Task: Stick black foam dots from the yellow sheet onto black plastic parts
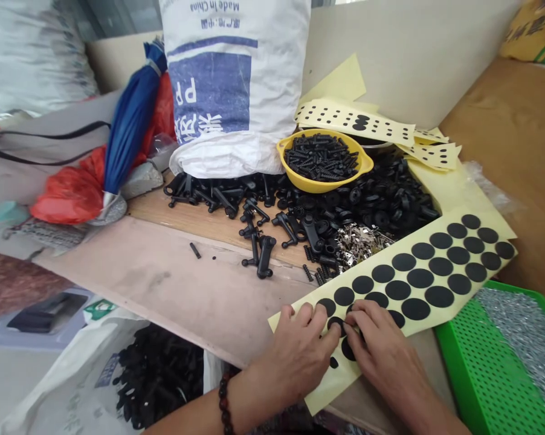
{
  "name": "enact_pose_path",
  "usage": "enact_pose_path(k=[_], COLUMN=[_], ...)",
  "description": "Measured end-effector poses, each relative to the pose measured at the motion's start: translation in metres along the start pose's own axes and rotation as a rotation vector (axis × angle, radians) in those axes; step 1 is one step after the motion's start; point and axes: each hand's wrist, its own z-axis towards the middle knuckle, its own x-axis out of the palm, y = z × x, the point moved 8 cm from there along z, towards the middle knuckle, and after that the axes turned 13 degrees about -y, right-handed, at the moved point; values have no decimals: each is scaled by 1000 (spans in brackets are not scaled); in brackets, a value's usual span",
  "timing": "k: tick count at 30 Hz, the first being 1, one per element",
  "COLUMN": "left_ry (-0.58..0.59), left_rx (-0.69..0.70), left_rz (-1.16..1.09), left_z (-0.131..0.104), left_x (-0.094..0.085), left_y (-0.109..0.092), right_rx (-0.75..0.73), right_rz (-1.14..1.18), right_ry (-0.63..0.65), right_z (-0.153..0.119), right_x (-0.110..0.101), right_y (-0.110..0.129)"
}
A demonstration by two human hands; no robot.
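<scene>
A pale yellow backing sheet (333, 391) carries rows of round black stickers (420, 278) and lies slanted over the table's front edge. My left hand (299, 350) rests on its near left end, fingers curled against the paper, the thumb beside a black disc. My right hand (381, 350) is close by on the same sheet, thumb and forefinger pinched at the edge of a round sticker. The two hands' fingertips almost meet, and they partly cover the stickers beneath. A small black spot (333, 362) shows below my left thumb.
Behind the sheet are black plastic arms (264, 257), small metal clips (361, 244) and a yellow bowl (322, 184) of black ribbed pieces. A white sack (236, 78) stands behind. At right sits a green basket (490, 368) with metal pieces; lower left, a bag of black parts (164, 368).
</scene>
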Motion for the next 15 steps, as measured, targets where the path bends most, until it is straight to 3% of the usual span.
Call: enact_pose_path(k=[5, 10, 12, 15], left_ry=[38, 32, -65, -296], left_rx=[31, 23, -43, -273], left_rz=[-44, -167, -233, -188], left_z=[0, -6, -7, -7], left_x=[-3, -9, -21, -47], left_y=[-2, 5, 22, 67], right_rx=[39, -66, -109, -162], right_rz=[170, 209, 204, 200], right_ry=[92, 135, 103, 52], right_z=[-1, -5, -1, 7], right_x=[0, -2, -7, -17], right_y=[0, 5, 12, 23])
